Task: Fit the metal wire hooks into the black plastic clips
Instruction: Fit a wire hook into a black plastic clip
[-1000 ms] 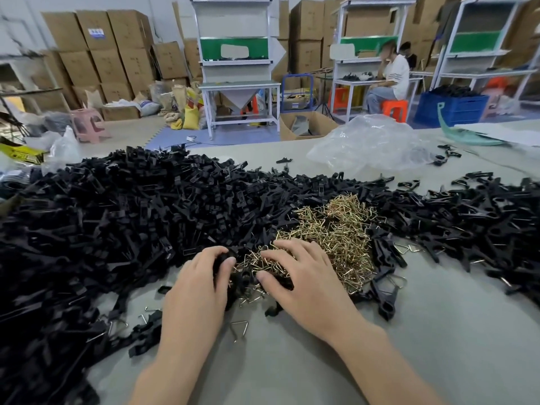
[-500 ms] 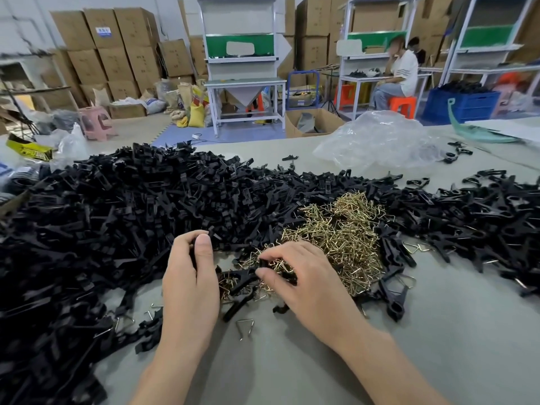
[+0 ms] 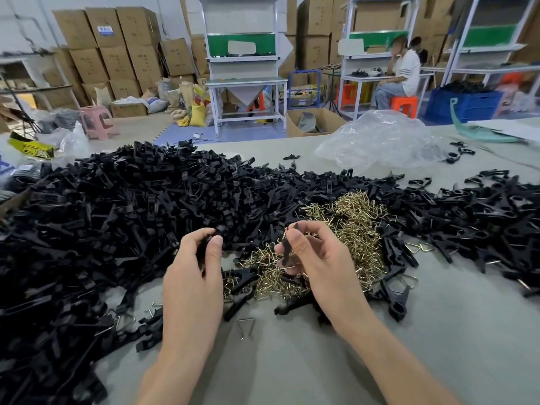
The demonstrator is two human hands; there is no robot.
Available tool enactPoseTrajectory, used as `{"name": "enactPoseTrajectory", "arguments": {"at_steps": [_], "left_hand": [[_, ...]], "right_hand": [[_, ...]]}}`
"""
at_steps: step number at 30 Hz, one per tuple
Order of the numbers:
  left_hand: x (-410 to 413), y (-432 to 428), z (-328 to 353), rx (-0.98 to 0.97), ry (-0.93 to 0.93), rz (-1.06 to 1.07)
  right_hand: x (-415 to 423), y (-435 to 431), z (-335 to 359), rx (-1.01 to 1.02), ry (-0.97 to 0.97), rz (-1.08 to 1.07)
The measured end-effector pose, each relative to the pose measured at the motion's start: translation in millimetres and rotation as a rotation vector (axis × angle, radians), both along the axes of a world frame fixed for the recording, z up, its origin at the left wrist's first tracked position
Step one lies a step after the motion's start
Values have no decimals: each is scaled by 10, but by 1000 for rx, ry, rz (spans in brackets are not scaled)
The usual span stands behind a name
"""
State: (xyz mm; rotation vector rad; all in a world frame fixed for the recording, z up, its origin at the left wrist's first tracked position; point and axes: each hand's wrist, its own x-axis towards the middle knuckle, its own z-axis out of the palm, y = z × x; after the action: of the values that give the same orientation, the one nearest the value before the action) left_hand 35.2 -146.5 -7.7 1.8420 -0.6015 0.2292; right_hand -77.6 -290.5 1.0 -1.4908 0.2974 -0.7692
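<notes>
Grips black clip (image 3: 202,249) in left hand (image 3: 194,267), pinches second clip (image 3: 285,249) in right hand (image 3: 318,258). Now lifts both off wire hooks (image 3: 350,229). Points to fitting next.

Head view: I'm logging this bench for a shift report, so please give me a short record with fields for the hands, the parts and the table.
Left hand: grips a dark part, mostly hidden by the fingers
Right hand: pinches a black clip between thumb and fingers
Wire hooks: brass-coloured heap, mid-table, just beyond the right hand
Clip heap: large, black, spread left and behind the hooks
Loose hook: lies alone between the forearms
Plastic bag: clear, crumpled, far right
Table: grey surface
</notes>
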Motion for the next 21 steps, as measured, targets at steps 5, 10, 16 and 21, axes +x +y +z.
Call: {"name": "enactPoseTrajectory", "arguments": {"at_steps": [5, 10, 16, 21], "left_hand": [[-197, -81, 22, 32, -63, -76], [-312, -139, -4, 75, -129, -157], [-291, -153, -15, 86, -145, -166], [-309, -158, -11, 24, -87, -170]], "right_hand": [[33, -68, -10, 142, -16, 1], [58, -107, -29, 145, 3, 54], [50, -123, 30, 341, -42, 147], [38, -118, 94, 642, -187, 246]]}}
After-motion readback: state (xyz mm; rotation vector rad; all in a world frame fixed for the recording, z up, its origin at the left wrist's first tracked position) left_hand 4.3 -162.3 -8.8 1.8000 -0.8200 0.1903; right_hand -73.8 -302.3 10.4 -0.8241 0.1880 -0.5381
